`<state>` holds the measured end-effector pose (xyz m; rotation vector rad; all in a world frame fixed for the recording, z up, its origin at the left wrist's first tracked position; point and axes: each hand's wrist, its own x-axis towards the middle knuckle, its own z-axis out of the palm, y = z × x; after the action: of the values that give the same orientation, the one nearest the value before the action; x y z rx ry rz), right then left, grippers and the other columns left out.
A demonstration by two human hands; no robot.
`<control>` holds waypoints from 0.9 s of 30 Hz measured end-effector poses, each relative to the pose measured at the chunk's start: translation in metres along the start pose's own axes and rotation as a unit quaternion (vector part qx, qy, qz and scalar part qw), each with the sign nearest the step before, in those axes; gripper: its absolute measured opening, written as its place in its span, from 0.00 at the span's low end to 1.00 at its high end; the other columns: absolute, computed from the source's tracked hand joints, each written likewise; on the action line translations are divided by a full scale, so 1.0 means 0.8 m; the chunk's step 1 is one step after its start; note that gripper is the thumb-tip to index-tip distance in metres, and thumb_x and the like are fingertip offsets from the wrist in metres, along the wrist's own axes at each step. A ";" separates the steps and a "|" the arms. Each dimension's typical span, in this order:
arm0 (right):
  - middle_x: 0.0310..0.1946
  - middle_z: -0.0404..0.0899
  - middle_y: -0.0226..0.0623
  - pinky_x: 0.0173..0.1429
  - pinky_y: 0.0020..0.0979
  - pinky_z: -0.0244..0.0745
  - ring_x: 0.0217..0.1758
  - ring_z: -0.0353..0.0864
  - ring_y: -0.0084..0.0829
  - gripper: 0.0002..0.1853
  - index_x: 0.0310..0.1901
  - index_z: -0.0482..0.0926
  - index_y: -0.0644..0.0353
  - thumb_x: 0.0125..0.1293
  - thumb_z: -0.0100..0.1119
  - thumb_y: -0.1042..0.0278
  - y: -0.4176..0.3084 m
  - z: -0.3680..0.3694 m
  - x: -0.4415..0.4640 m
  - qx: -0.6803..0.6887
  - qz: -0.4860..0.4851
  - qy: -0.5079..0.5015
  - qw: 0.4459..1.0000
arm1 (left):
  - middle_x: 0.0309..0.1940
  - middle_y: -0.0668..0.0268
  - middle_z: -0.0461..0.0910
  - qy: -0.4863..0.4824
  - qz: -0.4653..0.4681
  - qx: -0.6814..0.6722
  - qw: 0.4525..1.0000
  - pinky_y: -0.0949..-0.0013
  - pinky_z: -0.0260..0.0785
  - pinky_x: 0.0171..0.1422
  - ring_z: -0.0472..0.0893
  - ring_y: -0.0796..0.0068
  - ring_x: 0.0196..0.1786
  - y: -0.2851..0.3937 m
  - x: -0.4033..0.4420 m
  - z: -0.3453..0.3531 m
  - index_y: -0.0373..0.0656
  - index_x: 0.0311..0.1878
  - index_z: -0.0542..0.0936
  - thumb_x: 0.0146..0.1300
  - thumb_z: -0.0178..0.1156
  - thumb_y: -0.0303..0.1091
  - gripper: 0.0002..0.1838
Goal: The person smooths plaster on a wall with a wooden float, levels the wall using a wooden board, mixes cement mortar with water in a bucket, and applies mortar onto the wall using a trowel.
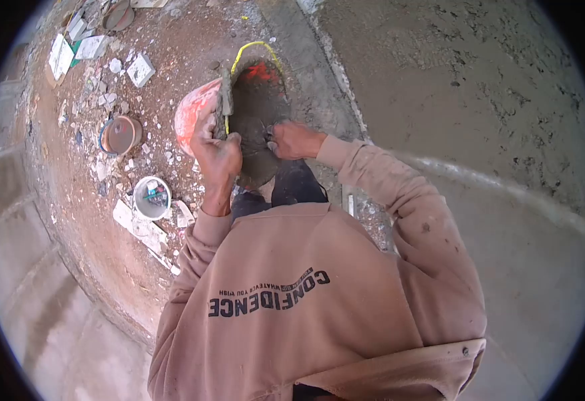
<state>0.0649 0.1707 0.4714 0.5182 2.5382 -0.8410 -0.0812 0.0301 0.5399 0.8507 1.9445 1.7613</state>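
Note:
An orange bucket (193, 113) leans in front of my legs, its inside coated with wet grey mortar (255, 110). A yellow cord handle (255, 44) arches over its far rim. My left hand (217, 155) is closed at the bucket's left rim, with a piece of the yellow cord at its fingers. Just above that hand, a mortar-caked grey strip (227, 93) lies along the rim. My right hand (296, 140) is closed over the mortar at the bucket's right side; whatever its fingers hold is hidden.
On the dirt to the left stand a brownish bucket (120, 136) and a white bucket (152, 198) with small items inside. Broken white pieces (140, 70) and boards (138, 224) lie around them. Rough wet mortar (459, 80) covers the surface to the right, beyond a raised edge (339, 67).

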 end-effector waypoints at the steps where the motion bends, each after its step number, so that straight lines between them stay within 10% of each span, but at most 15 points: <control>1: 0.41 0.85 0.57 0.53 0.49 0.78 0.48 0.85 0.56 0.21 0.52 0.78 0.70 0.67 0.57 0.59 -0.007 0.013 0.007 0.055 -0.005 -0.057 0.997 | 0.63 0.55 0.78 0.004 -0.007 -0.002 1.000 0.68 0.59 0.75 0.75 0.65 0.68 -0.007 0.001 -0.001 0.26 0.59 0.79 0.42 0.52 0.12 0.33; 5: 0.38 0.82 0.63 0.50 0.54 0.76 0.45 0.82 0.64 0.24 0.53 0.77 0.71 0.70 0.59 0.54 0.009 0.004 -0.021 0.169 -0.035 0.029 0.985 | 0.38 0.70 0.81 0.073 -0.081 0.028 0.994 0.79 0.63 0.28 0.73 0.84 0.28 -0.053 0.023 -0.025 0.31 0.63 0.78 0.42 0.52 0.09 0.37; 17: 0.31 0.81 0.61 0.43 0.53 0.76 0.39 0.81 0.64 0.22 0.50 0.75 0.71 0.71 0.61 0.56 0.100 -0.189 0.042 0.117 -0.145 0.186 0.965 | 0.25 0.71 0.75 0.180 -0.265 0.003 0.947 0.77 0.60 0.23 0.70 0.82 0.20 -0.134 0.089 0.015 0.29 0.52 0.81 0.41 0.55 0.13 0.28; 21: 0.25 0.77 0.48 0.33 0.42 0.76 0.27 0.81 0.42 0.23 0.54 0.75 0.70 0.74 0.59 0.54 0.161 -0.259 0.084 0.240 -0.131 0.062 0.960 | 0.28 0.71 0.77 0.202 -0.269 -0.002 0.942 0.78 0.61 0.24 0.71 0.83 0.23 -0.141 0.097 0.019 0.32 0.59 0.79 0.42 0.52 0.10 0.34; 25: 0.25 0.68 0.26 0.18 0.18 0.67 0.20 0.66 0.12 0.19 0.52 0.74 0.65 0.78 0.53 0.54 0.384 -0.266 0.176 0.636 0.049 -0.125 0.760 | 0.30 0.69 0.78 0.234 -0.261 -0.010 0.936 0.79 0.62 0.25 0.72 0.82 0.23 -0.148 0.098 0.021 0.31 0.54 0.79 0.43 0.50 0.09 0.30; 27: 0.26 0.69 0.29 0.17 0.16 0.63 0.21 0.66 0.15 0.14 0.55 0.69 0.62 0.78 0.53 0.61 0.486 -0.261 0.174 0.677 0.198 0.054 0.707 | 0.30 0.68 0.79 0.244 -0.274 -0.003 0.930 0.79 0.63 0.25 0.73 0.80 0.23 -0.148 0.086 0.011 0.31 0.52 0.78 0.42 0.50 0.09 0.28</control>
<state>0.0723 0.6224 0.3715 1.4446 1.2761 -2.4013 -0.1480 0.0786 0.4303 -0.1733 2.1783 1.7150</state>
